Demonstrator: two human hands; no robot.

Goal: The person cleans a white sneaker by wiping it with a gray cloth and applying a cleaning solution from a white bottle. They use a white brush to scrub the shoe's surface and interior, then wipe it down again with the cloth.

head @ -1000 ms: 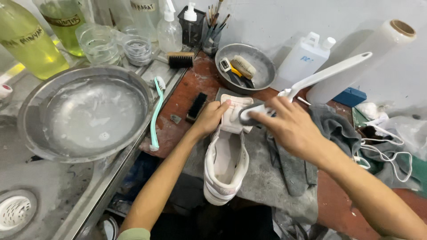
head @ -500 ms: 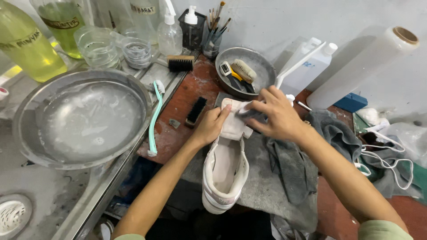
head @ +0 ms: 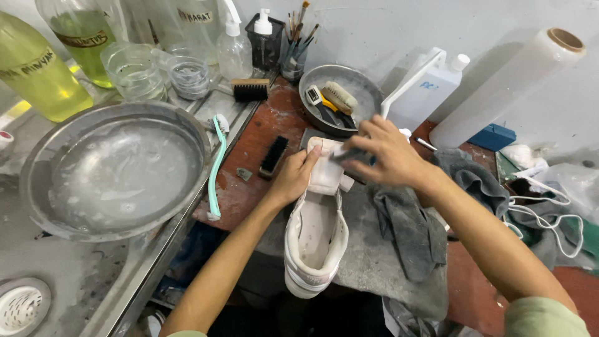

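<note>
**White shoe held and brushed at the toe, head view**

Right hand: fingers closed around a long white-handled brush. The handle rises up and away behind the knuckles; the brush head is under the hand and blurred, so bristle contact cannot be confirmed.

Left hand: fingers curled against the toe end of a white shoe, thumb side pressed to the upper. Whether the fingers wrap under the toe cannot be told.

Shoe: lies opening-up on a grey stone-like slab, toe pointing away from the person, heel toward the camera. The toe is largely covered by both hands.

Just right of the shoe, a dark grey cloth lies crumpled on the slab. Beyond the hands, a metal bowl holds several small brushes, partly overlapped by the right hand. A small black brush lies on the red-brown worktop left of the shoe.

Further left: a teal toothbrush rests against the rim of a large metal basin with cloudy water. Behind it, yellow-green bottles, cut off by the top edge. Far right, a roll of clear film leans on the wall. Bottom left, a sink drain, partly out of view.
</note>
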